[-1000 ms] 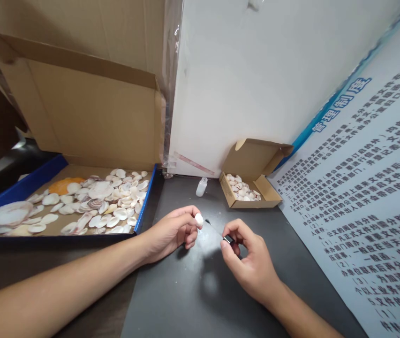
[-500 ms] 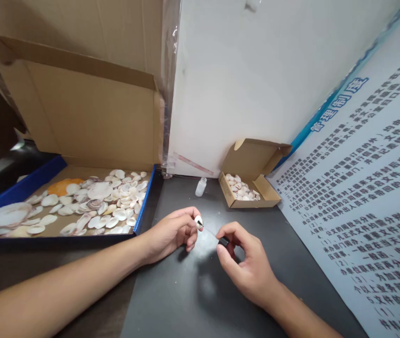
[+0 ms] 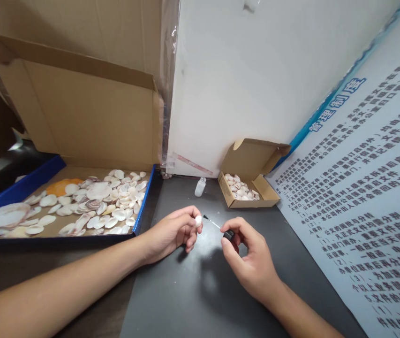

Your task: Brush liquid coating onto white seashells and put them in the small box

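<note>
Between the thumb and fingers of my left hand (image 3: 177, 232) is a small white seashell (image 3: 198, 221). My right hand (image 3: 249, 256) pinches the black cap of a small applicator brush (image 3: 228, 234). Its thin stem points left, and the dark brush tip is just right of the shell, with a small gap between them. Beyond both hands, a small clear bottle (image 3: 200, 187) with whitish contents stands uncapped on the dark table (image 3: 175, 300).
A large blue-edged cardboard box (image 3: 144, 199) full of shells lies open at left, its lid raised. At back right sits a smaller open cardboard box (image 3: 252, 203) holding white shells. A white panel (image 3: 256, 70) stands behind, and a printed board (image 3: 368, 188) leans at right.
My right hand has moved slightly right, drawing the brush tip off the shell. My left hand stays in place with the shell.
</note>
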A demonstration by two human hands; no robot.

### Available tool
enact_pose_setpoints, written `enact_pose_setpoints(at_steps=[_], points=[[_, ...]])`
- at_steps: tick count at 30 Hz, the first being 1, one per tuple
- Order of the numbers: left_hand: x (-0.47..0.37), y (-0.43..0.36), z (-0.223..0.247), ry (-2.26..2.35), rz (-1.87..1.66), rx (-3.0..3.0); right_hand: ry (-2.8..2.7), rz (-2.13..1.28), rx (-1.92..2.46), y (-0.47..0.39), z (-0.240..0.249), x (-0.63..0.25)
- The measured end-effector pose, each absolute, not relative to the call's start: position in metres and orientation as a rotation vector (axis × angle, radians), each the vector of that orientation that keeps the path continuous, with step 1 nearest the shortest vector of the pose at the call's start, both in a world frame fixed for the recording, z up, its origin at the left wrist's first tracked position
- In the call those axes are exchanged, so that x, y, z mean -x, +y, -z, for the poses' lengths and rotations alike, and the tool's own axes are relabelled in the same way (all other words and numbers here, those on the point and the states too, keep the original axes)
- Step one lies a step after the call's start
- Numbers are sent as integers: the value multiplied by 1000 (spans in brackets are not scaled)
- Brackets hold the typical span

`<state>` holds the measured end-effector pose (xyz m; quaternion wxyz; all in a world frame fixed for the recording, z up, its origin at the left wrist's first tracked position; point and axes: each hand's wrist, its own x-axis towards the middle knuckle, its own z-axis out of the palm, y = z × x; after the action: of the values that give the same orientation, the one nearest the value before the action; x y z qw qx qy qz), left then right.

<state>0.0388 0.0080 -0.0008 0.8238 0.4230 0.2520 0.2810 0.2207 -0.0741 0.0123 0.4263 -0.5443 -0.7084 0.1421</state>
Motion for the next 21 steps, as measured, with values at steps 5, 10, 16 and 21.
enact_pose_setpoints(at_steps=[5,10,16,21], points=[[-38,8,0,536,-576,-856,-1798,-388,1348,-73,-14,-219],[-39,8,-1,540,-562,-852,-1779,-346,1337,-75,-14,-221],[-39,9,1,522,-551,-846,-1791,-369,1342,-75,-15,-222],[-39,10,3,527,-543,-848,-1804,-392,1277,-76,-15,-222]])
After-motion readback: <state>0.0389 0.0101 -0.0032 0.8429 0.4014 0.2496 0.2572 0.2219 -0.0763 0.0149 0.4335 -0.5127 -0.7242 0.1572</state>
